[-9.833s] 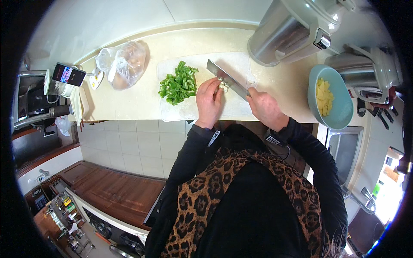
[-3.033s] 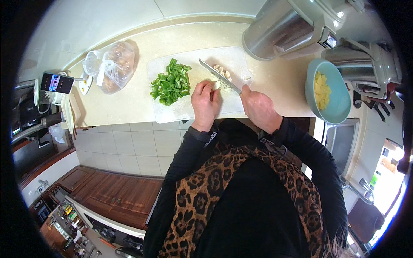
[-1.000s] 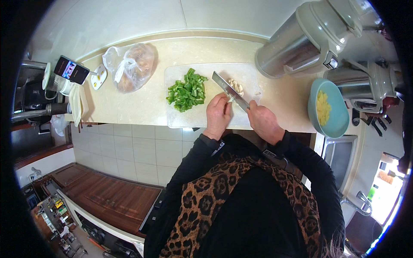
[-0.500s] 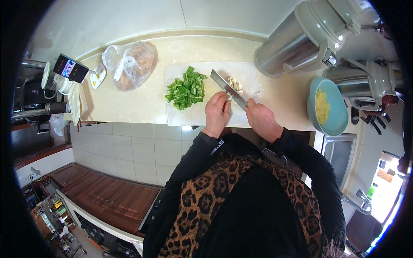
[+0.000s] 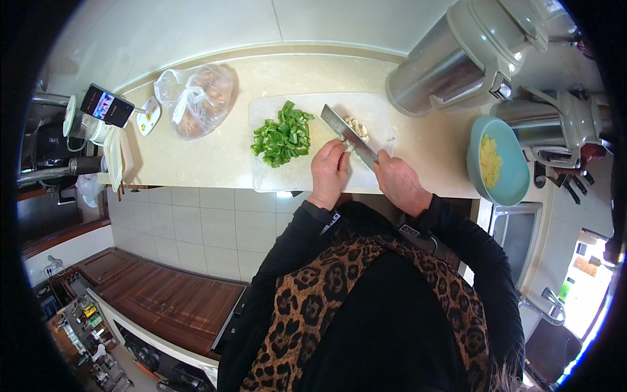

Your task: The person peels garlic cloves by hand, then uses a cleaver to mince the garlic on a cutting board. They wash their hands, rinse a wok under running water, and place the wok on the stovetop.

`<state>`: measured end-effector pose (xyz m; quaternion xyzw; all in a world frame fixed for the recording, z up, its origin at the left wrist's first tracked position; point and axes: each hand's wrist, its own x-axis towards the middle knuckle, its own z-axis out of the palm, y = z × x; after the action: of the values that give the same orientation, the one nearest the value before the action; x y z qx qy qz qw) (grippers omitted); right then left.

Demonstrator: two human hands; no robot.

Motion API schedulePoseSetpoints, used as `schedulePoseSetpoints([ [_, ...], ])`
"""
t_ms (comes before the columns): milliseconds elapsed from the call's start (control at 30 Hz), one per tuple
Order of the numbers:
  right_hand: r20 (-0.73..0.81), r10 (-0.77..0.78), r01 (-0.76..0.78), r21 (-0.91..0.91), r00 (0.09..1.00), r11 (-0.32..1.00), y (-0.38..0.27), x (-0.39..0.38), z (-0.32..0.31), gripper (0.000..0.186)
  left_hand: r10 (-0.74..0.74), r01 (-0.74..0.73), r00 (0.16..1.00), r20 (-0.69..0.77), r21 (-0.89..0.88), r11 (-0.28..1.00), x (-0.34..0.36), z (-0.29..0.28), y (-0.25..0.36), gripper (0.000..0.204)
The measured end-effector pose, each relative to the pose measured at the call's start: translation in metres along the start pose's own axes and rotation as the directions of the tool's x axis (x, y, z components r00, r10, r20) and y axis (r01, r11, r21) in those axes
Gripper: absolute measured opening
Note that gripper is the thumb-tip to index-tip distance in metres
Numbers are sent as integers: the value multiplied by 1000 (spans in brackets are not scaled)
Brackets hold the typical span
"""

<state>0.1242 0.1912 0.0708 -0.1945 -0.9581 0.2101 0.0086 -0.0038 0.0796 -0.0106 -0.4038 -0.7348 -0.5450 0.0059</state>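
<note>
My right hand (image 5: 400,181) is wrapped round the handle of a broad-bladed kitchen knife (image 5: 344,130). Its blade slants up and to the left over the white cutting board (image 5: 281,178). Against the near side of the blade, the bent fingers of my left hand (image 5: 330,171) press on a small pale piece of garlic (image 5: 347,147), mostly hidden by the fingertips. Sliced pale garlic (image 5: 357,126) lies just beyond the blade, partly covered by it. To the left on the same board is a heap of chopped green pepper (image 5: 282,136).
Right of the board stands a blue bowl (image 5: 518,171) with pale yellow pieces in it. Behind it are two large steel jugs (image 5: 434,62). A tied plastic bag (image 5: 208,104) of round brownish things and a propped phone (image 5: 108,105) sit at the left. The counter's front edge runs below my hands.
The knife has shifted very slightly to the right, together with my right hand. My left hand stays almost where it was, and the chopped heap is unchanged.
</note>
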Motion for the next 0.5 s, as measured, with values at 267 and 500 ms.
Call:
schedulePoseSetpoints([
  [267,29,76,-77,31,997,997,-4,-6,-9,17,-11,11,1000,6,-10,1000,0,-1,0,16],
  [500,27,46,-46,5,999,999,-4,1,3,17,-24,24,1000,4,-16,1000,-1,0,-1,16],
])
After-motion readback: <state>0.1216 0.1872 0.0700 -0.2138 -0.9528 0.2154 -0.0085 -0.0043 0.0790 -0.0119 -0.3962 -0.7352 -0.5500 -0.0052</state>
